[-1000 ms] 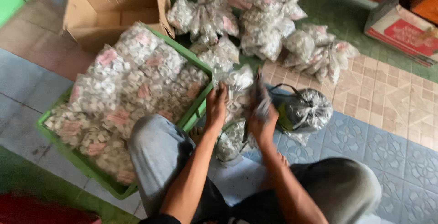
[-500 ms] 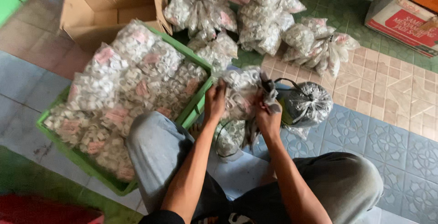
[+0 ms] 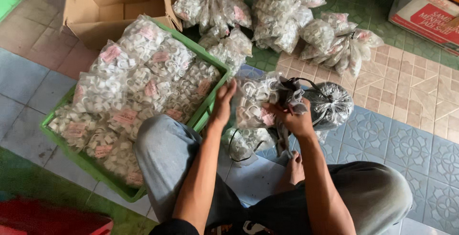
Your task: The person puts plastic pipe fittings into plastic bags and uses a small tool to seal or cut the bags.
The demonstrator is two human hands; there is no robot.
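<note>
Fingers [image 3: 228, 90] of left hand [image 3: 223, 105] pressed flat against the near side of a clear bag of white clips [image 3: 256, 102], clasping it; right hand [image 3: 294, 120] clenched around the bag's gathered neck. Bag held up just right of the green crate [image 3: 210, 108], above the knees. Compared with 0.5 s ago: bag turned more upright, right hand closed tighter on the neck, left hand slid higher along the bag. Crate unchanged, piled with similar bags. Dark tied sack [image 3: 330, 103] just right of the held bag. Cardboard box [image 3: 114, 10] beyond the crate. 2 bunches of tied bags [image 3: 282, 15] well beyond, on the tiled floor [image 3: 406, 134].
</note>
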